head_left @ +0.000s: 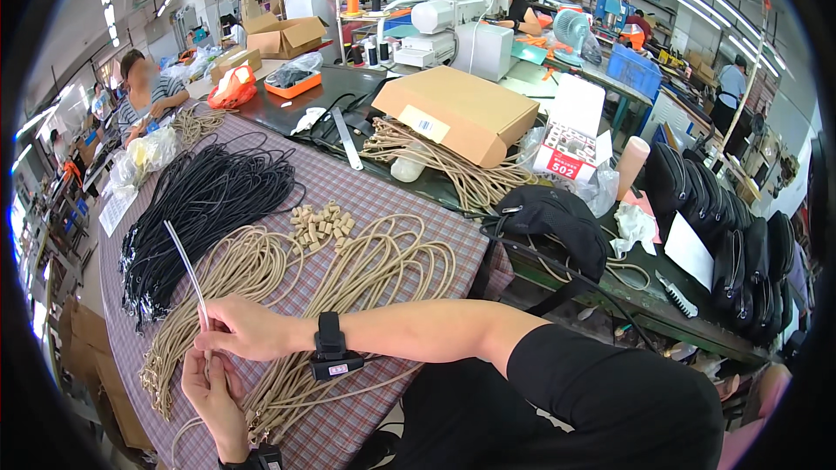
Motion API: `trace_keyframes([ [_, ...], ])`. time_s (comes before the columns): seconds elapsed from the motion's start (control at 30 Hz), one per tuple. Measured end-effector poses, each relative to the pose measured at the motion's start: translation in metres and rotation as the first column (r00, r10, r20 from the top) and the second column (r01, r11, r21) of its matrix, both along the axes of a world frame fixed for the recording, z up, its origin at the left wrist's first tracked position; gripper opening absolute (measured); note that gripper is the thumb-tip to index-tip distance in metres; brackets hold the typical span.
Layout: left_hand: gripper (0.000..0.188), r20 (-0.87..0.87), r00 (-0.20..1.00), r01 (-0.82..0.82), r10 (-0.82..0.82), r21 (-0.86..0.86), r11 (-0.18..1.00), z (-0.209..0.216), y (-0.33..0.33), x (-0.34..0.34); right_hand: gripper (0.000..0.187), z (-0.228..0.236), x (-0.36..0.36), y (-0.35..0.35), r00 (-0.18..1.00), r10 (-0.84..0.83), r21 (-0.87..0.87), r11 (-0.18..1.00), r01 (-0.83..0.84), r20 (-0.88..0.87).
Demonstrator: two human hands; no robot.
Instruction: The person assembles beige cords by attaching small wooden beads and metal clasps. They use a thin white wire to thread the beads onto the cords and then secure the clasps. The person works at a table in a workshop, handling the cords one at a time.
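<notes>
My right hand reaches across from the right, its fingers pinched on a thin whitish rod that slants up and to the left. Just below it, my left hand has its thumb and fingers closed on what looks like the end of a tan cord, mostly hidden by the fingers. Both hands are over looped bundles of tan cord on a plaid-covered table. A small heap of tan tube-shaped pieces lies beyond them, and black cords with metal ends are piled at the left.
Behind the table's far edge are a cardboard box on more tan cords, a steel ruler and a white box of small bottles. A black bag and black zipped cases stand right. Another person sits at the far left.
</notes>
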State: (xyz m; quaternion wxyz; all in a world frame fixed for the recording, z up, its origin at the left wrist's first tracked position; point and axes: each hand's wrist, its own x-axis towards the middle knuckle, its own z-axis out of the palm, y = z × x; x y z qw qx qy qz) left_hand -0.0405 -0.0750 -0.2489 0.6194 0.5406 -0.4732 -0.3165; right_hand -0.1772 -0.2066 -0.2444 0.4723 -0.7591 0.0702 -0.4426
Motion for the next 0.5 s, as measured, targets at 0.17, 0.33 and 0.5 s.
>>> trace_keyframes([
  [0.17,0.014,0.342,0.939,0.026,-0.025,-0.001,1.0,0.0,0.001,0.011,0.033,0.007,-0.002,-0.008,0.999,0.009,0.17,0.985,-0.015,0.036],
  [0.33,0.004,0.663,0.692,-0.325,0.285,-0.067,0.943,-0.002,-0.009,0.051,0.033,0.016,-0.009,-0.058,0.936,-0.17,0.65,0.757,-0.076,0.308],
  [0.5,0.012,0.723,0.529,-0.414,0.445,-0.239,0.879,-0.034,0.005,0.19,0.033,0.005,-0.039,-0.128,0.852,-0.35,0.719,0.694,-0.044,0.389],
])
